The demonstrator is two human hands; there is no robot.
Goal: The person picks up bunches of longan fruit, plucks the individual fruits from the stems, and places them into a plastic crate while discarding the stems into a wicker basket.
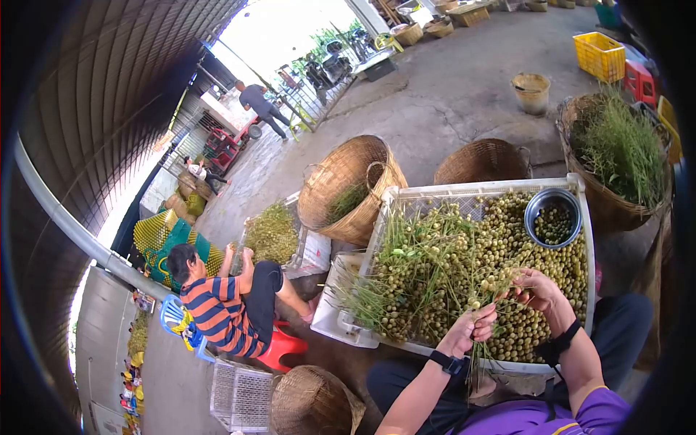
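Note:
Above a white crate (591, 254) full of round yellowish-brown fruit (554, 330), my left hand (471, 330) has its fingers closed on thin green stems of a fruit bunch (493, 283). Just right of it, my right hand (536, 288) pinches at the fruit end of that bunch. Stem ends hang below my left hand. Fruit still on green stems (413, 268) fills the crate's left part, and loose fruit covers the right. A metal bowl (552, 217) holding small dark green pieces rests on the fruit at the upper right.
Wicker baskets (348, 181) stand beyond the crate; one at right holds green stems (620, 148). A person in a striped shirt (221, 308) sits at left by another fruit crate (272, 232). A bucket (533, 94) and yellow crate (600, 58) stand farther back.

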